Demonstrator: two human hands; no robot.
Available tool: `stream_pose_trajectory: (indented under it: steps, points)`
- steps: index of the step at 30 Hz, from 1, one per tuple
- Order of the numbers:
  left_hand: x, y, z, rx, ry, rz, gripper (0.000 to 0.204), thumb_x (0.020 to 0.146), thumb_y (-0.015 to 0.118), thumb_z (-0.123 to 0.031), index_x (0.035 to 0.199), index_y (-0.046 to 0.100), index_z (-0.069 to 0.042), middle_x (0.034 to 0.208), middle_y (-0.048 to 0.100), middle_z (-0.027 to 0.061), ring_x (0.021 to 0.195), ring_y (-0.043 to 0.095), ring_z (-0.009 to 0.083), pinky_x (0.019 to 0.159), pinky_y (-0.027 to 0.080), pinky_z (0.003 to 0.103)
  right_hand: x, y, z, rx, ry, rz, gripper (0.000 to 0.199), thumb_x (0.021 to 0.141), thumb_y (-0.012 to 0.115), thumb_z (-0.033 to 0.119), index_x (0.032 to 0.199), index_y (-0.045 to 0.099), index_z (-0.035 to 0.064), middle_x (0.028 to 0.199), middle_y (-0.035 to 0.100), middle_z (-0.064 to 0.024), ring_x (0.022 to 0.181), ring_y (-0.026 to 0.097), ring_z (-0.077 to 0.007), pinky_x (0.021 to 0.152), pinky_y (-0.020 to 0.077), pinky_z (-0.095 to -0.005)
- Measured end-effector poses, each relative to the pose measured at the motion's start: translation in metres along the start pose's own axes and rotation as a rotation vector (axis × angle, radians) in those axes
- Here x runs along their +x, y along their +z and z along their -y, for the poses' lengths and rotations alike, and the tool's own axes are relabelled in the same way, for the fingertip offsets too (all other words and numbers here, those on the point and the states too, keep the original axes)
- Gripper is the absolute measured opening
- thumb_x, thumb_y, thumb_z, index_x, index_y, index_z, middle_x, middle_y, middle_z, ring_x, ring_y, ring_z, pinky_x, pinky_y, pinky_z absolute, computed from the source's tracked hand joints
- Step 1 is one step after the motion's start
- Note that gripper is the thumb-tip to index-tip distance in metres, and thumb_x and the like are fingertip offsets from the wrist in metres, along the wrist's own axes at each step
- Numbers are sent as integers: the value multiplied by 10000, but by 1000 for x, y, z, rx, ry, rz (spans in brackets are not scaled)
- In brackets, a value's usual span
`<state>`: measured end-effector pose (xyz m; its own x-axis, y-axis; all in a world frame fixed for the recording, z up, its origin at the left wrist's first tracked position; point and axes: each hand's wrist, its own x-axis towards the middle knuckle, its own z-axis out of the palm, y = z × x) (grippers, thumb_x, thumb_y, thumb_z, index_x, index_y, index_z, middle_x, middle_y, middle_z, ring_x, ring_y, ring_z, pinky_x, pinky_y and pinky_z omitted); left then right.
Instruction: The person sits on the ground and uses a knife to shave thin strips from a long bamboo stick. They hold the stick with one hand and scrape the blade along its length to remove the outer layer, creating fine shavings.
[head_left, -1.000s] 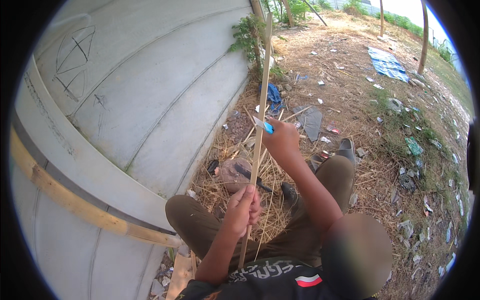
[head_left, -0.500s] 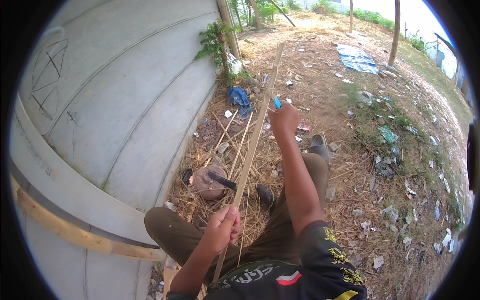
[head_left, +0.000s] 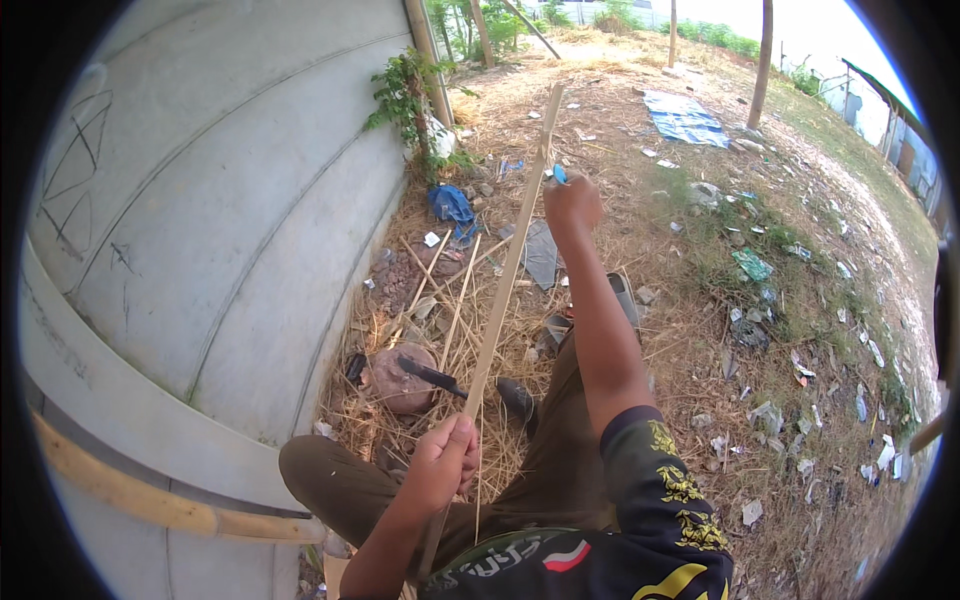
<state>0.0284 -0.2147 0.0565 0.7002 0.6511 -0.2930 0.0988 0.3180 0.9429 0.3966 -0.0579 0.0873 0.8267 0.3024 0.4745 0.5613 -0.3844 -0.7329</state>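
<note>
A long, pale bamboo strip (head_left: 503,300) slants away from my lap toward the far ground. My left hand (head_left: 443,458) is closed round its near part, above my bent leg. Farther out, my right hand (head_left: 573,208) is closed on a small blue tool (head_left: 560,174), held against or close beside the strip's far part. Only the tool's blue part shows clearly; its exact kind is hidden. Between the wall and my foot, a dark-bladed machete (head_left: 430,375) lies across a round, brownish block (head_left: 400,393).
A grey panel wall (head_left: 270,190) rises at the left, with a bamboo pole (head_left: 150,490) along it. Thin strips (head_left: 460,300) lie on straw near a crumpled blue plastic bag (head_left: 453,207). Scattered litter covers the ground at the right; a blue sheet (head_left: 690,120) lies farther off.
My right hand has slid outward along the strip with the blue tool. My left hand keeps its grip. The whole view has shifted slightly, and a grey flat piece beyond the strip now shows.
</note>
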Motion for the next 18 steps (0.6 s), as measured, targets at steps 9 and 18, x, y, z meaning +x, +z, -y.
stream_pose_trajectory:
  steps: [9, 18]
  points:
    - [57, -24, -8, 45, -53, 85, 263, 1080, 441, -306, 930, 478, -93, 635, 353, -52, 492, 318, 32, 428, 273, 208, 18, 62, -47, 385, 388, 667, 283, 826, 691, 263, 786, 676, -16, 691, 660, -185, 686, 681, -308, 628, 518, -443]
    - [137, -117, 50, 207, -41, -358, 242, 1058, 456, -270, 1028, 538, -44, 613, 407, -25, 455, 388, 98, 420, 313, 274, -133, 64, 17, -267, -768, 801, 284, 833, 648, 326, 787, 707, 52, 799, 706, -159, 726, 693, -372, 671, 559, -473]
